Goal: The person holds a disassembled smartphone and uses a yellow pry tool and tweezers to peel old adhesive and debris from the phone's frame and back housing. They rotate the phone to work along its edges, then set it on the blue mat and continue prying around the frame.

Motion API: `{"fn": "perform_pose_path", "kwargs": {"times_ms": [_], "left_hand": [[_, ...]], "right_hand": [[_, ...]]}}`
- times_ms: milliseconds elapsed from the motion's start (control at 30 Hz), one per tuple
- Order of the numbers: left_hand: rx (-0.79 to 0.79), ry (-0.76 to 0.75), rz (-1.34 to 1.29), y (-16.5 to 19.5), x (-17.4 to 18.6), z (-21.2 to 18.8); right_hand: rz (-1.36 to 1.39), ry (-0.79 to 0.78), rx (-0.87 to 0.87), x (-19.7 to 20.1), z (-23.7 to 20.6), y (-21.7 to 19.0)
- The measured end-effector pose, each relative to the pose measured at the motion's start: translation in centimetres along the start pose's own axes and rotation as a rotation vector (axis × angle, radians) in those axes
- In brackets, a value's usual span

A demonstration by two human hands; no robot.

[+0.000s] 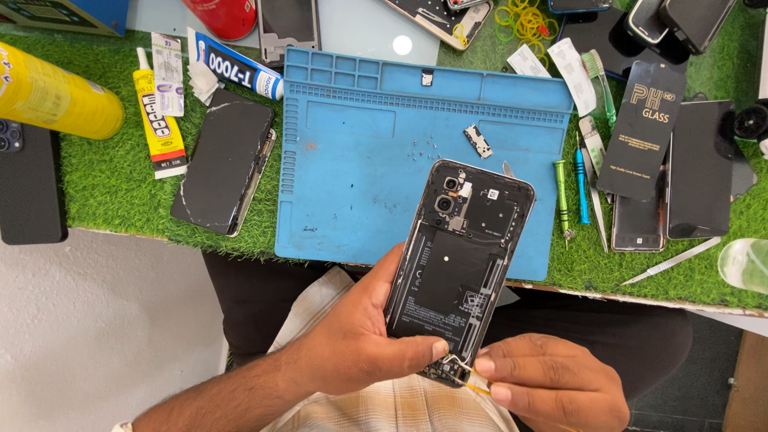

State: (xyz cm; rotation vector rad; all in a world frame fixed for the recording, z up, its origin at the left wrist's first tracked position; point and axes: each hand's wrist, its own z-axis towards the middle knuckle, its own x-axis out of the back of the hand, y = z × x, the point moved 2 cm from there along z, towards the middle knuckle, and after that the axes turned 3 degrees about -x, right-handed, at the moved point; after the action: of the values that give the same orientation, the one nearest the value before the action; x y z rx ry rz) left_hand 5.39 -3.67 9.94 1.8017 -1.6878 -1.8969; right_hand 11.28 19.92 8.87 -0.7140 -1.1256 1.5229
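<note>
Left hand (364, 340) grips the opened smartphone (456, 268), back cover off, lower centre of frame. Right hand (552, 380) pinches a thin yellow tool (478, 389) at its bottom edge, below the blue repair mat (360, 160).

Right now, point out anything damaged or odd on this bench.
The black phone lying left of the blue mat has a cracked back and a side peeling open. Tiny loose screws lie scattered on the mat.
</note>
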Motion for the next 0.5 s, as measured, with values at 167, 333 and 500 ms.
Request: {"fn": "perform_pose_path", "kwargs": {"times_ms": [167, 333, 500], "left_hand": [[-0.009, -0.045, -0.028, 0.0, -0.2, -0.4], [0.008, -0.048, -0.043, 0.0, -0.4, -0.2], [0.010, -0.042, 0.028, 0.2, -0.4, -0.3]], "right_hand": [[-0.016, -0.119, 0.063, 1.2, 0.0, -1.0], [-0.055, -0.160, 0.062, 1.4, 0.4, -1.3], [-0.064, -0.144, 0.016, 1.0, 0.7, -1.7]]}}
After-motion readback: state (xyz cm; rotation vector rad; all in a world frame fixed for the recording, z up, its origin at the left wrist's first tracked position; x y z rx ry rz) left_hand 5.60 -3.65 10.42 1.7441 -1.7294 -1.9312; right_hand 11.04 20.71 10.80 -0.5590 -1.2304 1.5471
